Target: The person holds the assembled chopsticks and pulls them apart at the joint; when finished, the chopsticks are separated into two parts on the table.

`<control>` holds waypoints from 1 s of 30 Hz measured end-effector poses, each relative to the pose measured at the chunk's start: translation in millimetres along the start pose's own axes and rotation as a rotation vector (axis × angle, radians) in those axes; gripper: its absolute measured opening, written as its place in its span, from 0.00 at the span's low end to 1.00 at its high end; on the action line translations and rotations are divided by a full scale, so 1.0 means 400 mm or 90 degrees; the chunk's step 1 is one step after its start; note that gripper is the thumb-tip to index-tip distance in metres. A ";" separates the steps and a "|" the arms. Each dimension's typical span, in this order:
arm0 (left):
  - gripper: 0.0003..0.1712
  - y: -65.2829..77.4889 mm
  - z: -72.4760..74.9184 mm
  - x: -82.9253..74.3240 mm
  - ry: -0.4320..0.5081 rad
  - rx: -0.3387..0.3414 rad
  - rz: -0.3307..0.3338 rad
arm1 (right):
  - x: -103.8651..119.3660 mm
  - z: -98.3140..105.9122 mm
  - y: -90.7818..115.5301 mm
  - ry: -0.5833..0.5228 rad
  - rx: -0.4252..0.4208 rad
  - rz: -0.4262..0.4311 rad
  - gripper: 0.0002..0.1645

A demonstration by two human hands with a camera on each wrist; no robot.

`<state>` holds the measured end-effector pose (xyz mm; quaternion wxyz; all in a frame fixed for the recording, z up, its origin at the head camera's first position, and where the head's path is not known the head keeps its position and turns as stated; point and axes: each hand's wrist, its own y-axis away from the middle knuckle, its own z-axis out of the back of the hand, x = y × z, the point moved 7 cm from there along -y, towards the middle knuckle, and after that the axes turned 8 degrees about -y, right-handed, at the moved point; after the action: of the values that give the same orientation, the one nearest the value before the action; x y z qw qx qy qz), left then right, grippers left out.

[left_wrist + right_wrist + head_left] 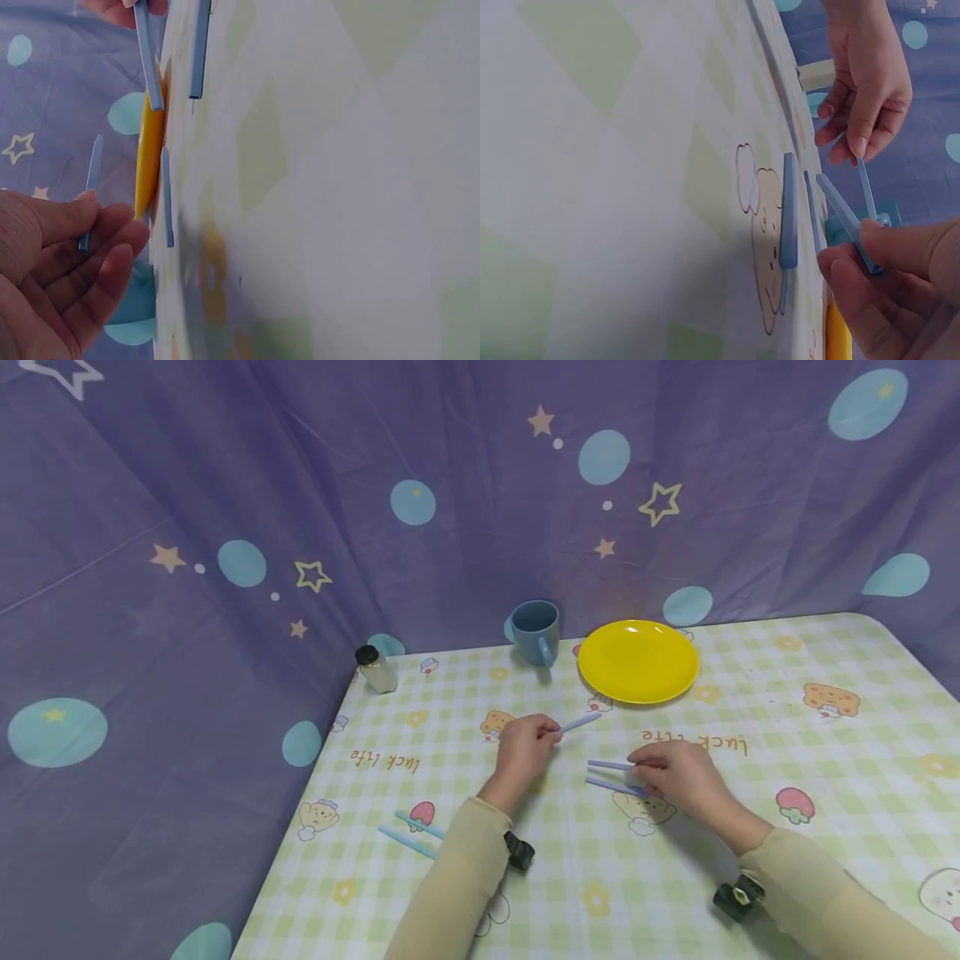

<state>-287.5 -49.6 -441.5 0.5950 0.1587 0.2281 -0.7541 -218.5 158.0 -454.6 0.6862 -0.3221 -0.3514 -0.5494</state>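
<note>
My left hand [525,745] pinches a short, thin blue stick [583,722] between thumb and fingers, its far end pointing right. That stick [93,169] is clear of the tabletop in the left wrist view. With thumb and fingertips my right hand [678,777] grips another blue stick [845,217]. Close beside that hand a third stick [789,225] lies on the cloth. Both wrist views show one more thin stick [166,199], low by the table surface. Two light blue sticks [408,841] lie near my left forearm, partly hidden by the sleeve.
A yellow plate [637,662] sits at the back of the table, with a blue mug [536,631] left of it. A small black-capped jar [377,670] stands at the back left corner. The checked tablecloth [847,760] reaches a purple curtain [465,460] behind.
</note>
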 end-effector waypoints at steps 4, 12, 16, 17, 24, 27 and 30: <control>0.04 -0.011 -0.015 -0.003 -0.032 0.007 0.033 | 0.005 -0.006 -0.006 0.035 -0.014 0.019 0.07; 0.08 -0.034 -0.045 -0.003 -0.076 0.017 0.040 | 0.000 -0.025 -0.014 0.115 -0.005 -0.013 0.03; 0.09 -0.044 -0.057 0.008 -0.066 0.027 0.057 | -0.008 -0.032 -0.015 0.130 -0.001 -0.034 0.02; 0.10 -0.046 -0.060 0.013 -0.059 0.030 0.063 | -0.010 -0.034 -0.016 0.130 -0.001 -0.037 0.03; 0.10 -0.052 -0.076 0.037 -0.010 0.042 0.094 | -0.028 -0.042 -0.019 0.102 0.019 -0.062 0.03; 0.10 -0.053 -0.076 0.040 -0.004 0.044 0.095 | -0.038 -0.043 -0.022 0.085 0.027 -0.074 0.04; 0.11 -0.057 -0.075 0.041 -0.012 0.041 0.098 | -0.045 -0.043 -0.025 0.069 0.032 -0.085 0.04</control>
<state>-314.6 -42.6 -471.6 0.6479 0.1875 0.1853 -0.7146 -229.0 151.2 -478.4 0.6739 -0.2502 -0.3483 -0.6017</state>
